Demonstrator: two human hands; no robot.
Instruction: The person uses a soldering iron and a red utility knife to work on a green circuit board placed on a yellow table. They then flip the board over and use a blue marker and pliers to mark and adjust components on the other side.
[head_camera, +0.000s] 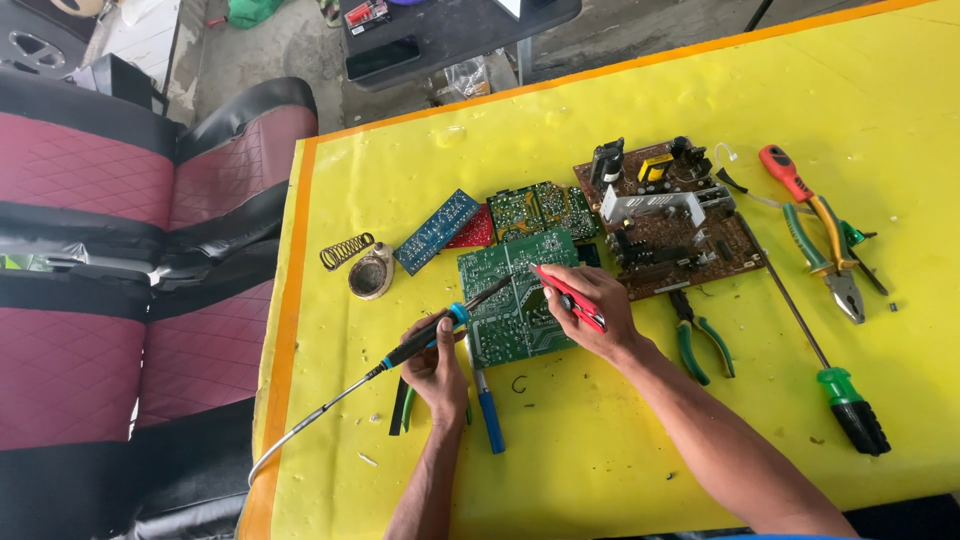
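Observation:
My left hand (436, 367) grips a soldering iron (435, 330) with a black and blue handle; its tip reaches onto a green circuit board (510, 310) lying on the yellow table cover (600, 440). My right hand (592, 305) holds a red tool (568, 296), thin and pen-like, whose point rests on the same board near the iron's tip. The iron's grey cable (300, 428) trails off the table's left edge.
A blue-handled tool (487, 405) lies beside my left hand. Behind the board are smaller boards (438, 231), a brown board (665, 225), a coil stand (347, 250) and a round tin (371, 273). Green pliers (700, 340), a long screwdriver (820, 360) and cutters (830, 255) lie right. Seats (90, 300) stand left.

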